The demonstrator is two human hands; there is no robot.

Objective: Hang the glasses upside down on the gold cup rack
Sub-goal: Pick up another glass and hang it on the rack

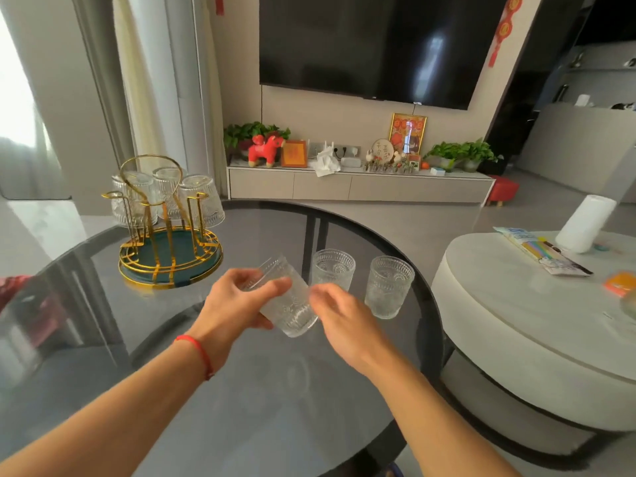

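My left hand (237,304) grips a clear embossed glass (289,304), tilted with its rim toward the upper left, above the dark round table (241,390). My right hand (340,321) hovers just right of that glass with fingers apart, blurred, and I cannot tell whether it touches it. Two more glasses stand upright behind the hands, one (333,268) in the middle and one (389,285) to the right. The gold cup rack (168,249) with a green base stands at the table's far left. Three glasses (201,199) hang upside down on its far pegs; the near pegs are bare.
A white round table (537,321) sits to the right, carrying a white paper roll (585,223) and a packet (543,251). A TV cabinet with plants and ornaments lines the far wall under a large screen. Curtains hang at the left.
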